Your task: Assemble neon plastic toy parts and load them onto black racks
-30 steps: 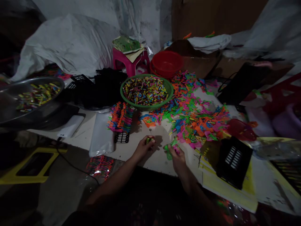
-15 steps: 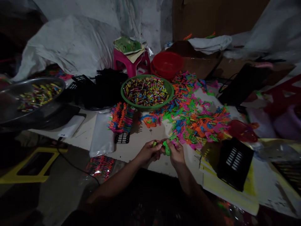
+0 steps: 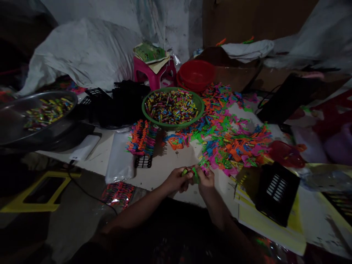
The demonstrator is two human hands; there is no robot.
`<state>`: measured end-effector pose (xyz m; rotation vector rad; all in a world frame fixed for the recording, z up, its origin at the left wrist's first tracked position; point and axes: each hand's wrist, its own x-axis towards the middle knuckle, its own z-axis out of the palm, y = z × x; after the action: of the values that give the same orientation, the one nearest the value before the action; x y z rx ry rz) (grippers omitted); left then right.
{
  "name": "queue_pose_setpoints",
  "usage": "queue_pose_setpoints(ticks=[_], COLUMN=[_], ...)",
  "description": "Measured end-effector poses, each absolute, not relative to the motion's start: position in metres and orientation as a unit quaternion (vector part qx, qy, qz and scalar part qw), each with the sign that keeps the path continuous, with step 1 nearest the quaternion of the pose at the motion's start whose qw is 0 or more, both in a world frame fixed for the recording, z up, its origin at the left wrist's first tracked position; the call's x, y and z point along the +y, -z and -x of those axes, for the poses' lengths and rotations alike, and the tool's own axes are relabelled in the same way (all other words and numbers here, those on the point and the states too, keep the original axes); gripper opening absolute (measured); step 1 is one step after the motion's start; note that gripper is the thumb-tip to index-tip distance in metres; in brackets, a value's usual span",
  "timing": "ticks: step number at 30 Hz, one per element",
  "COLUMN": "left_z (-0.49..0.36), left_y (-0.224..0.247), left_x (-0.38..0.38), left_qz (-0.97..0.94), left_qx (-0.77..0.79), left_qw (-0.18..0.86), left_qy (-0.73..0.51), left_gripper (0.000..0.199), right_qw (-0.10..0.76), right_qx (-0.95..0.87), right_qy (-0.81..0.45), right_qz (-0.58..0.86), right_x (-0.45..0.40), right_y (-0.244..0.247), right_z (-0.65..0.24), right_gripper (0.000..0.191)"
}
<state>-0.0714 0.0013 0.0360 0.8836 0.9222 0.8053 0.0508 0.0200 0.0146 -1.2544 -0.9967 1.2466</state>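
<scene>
My left hand (image 3: 178, 180) pinches a small yellow-green tube-shaped piece (image 3: 184, 171) near the table's front edge. Close beside it, my right hand (image 3: 205, 179) is closed on a bright green plastic piece (image 3: 195, 175), whose exact kind I cannot make out. The two hands nearly meet, and fingers hide where the pieces come together. Beyond them spreads a loose heap of orange, pink, blue and green plastic pieces (image 3: 233, 143). A green basin (image 3: 145, 114) full of small coloured tubes stands behind the hands.
Left of the hands lie a stack of coloured pieces (image 3: 141, 137), clear plastic bags (image 3: 120, 157) and a white power bank (image 3: 85, 147). A metal bowl (image 3: 8, 137) stands far left. On the right, a black slotted tray (image 3: 277, 192) rests on yellow sheets (image 3: 275, 234). Red basins (image 3: 196, 75) stand behind.
The green piece has turned between my fingers and now looks narrower. Both hands stay close together in nearly the same place; the view has shifted slightly.
</scene>
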Motion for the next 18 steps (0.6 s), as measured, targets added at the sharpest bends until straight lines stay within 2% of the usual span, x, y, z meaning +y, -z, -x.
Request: queue_pose_setpoints(ticks=[2, 4, 7, 9, 10, 13, 16, 18], left_z=[0.071, 0.074, 0.085, 0.09, 0.09, 0.086, 0.083, 0.088], left_y=[-0.028, -0.02, -0.008, 0.003, 0.01, 0.03, 0.041, 0.04], left_x=[0.011, 0.03, 0.067, 0.081, 0.082, 0.059, 0.021, 0.01], left_qz=[-0.44, -0.496, -0.563, -0.614, -0.646, -0.749, -0.788, -0.757], left_qx=[0.436, 0.487, 0.588, 0.63, 0.636, 0.573, 0.487, 0.506], left_qw=[0.694, 0.592, 0.354, 0.253, 0.223, 0.194, 0.232, 0.249], left_qy=[-0.367, -0.409, -0.46, -0.403, -0.359, -0.272, -0.297, -0.33], left_gripper=[0.036, 0.03, 0.031, 0.037, 0.038, 0.036, 0.037, 0.037], right_qw=[0.49, 0.443, 0.387, 0.351, 0.336, 0.343, 0.349, 0.297], right_qx=[-0.445, -0.509, -0.565, -0.567, -0.584, -0.667, -0.732, -0.763], right_qy=[-0.506, -0.418, -0.129, 0.028, 0.064, 0.051, -0.025, -0.058], right_qz=[0.553, 0.608, 0.717, 0.744, 0.736, 0.659, 0.584, 0.571], right_x=[0.03, 0.045, 0.062, 0.064, 0.061, 0.044, 0.024, 0.015], right_y=[-0.014, -0.015, -0.018, -0.015, -0.012, 0.005, 0.022, 0.027], right_z=[-0.06, -0.079, -0.115, -0.132, -0.136, -0.129, -0.102, -0.083], right_gripper=[0.034, 0.035, 0.04, 0.05, 0.049, 0.033, 0.031, 0.033])
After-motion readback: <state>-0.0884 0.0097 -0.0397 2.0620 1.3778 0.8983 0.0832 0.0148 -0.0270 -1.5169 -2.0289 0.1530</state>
